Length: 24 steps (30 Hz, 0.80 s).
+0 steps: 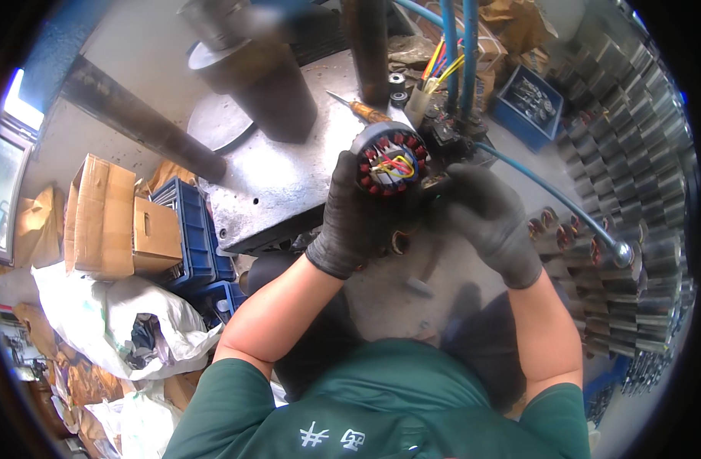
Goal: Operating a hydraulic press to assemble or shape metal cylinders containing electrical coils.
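My left hand, in a black glove, grips a round motor stator by its left side. Dark red windings line the ring, and yellow, red and blue wires lie coiled in its middle. To the right of the stator is my right hand, also gloved in black; its fingers are smeared by motion, so I cannot tell whether they hold anything. Just beyond the stator, a screwdriver with an orange-brown handle rests on the metal press table.
A thick metal cylinder and steel columns rise from the table. Blue hoses run along the right, before stacked metal cores. A blue bin holds metal parts. Cardboard boxes, blue crates and a white sack stand left.
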Available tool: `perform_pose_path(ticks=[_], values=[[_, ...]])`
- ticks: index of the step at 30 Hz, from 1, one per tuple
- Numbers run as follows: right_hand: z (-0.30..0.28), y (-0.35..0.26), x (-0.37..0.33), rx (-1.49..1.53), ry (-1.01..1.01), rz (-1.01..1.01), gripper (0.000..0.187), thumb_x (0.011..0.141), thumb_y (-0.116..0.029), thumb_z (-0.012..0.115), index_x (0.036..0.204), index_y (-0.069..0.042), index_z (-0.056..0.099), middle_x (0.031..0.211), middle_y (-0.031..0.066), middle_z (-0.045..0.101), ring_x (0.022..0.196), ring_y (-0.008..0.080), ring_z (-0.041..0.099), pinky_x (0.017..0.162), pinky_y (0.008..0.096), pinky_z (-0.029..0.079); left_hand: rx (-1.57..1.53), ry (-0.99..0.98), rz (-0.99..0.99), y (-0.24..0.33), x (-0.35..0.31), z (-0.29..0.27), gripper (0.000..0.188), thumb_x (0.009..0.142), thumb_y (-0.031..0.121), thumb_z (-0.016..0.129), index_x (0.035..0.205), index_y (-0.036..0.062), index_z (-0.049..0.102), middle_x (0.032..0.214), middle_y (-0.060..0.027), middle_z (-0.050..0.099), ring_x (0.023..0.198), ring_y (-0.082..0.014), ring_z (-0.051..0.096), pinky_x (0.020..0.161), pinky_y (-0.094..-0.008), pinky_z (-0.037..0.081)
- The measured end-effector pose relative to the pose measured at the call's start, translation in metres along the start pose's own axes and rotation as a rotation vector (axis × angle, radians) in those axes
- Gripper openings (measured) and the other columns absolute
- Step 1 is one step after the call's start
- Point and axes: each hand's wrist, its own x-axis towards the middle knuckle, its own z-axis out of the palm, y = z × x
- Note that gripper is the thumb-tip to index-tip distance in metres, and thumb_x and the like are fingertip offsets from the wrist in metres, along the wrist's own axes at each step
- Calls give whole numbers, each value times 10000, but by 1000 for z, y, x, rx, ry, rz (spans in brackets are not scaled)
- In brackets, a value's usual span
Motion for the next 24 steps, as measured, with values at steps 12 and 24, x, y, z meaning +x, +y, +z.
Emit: perform_pose_path(ticks=[12,24], values=[[-1,3,-4,60,-91,-105,433,956,153,477,1321,-10,644,1322,152,746,1230,223,722,1084,375,561,-202,-13,-26,21,2,8,910,995,811,483,1547,89,539,1420,-187,656,1171,-323,674,967,-481,538],[11,-7,-9,-209,-64,-146,331,926,146,648,1204,-25,703,1267,131,759,1083,200,751,932,334,607,-263,-106,-17,30,-5,11,880,993,776,463,1569,113,529,1492,-164,625,1256,-313,636,1037,-472,491]])
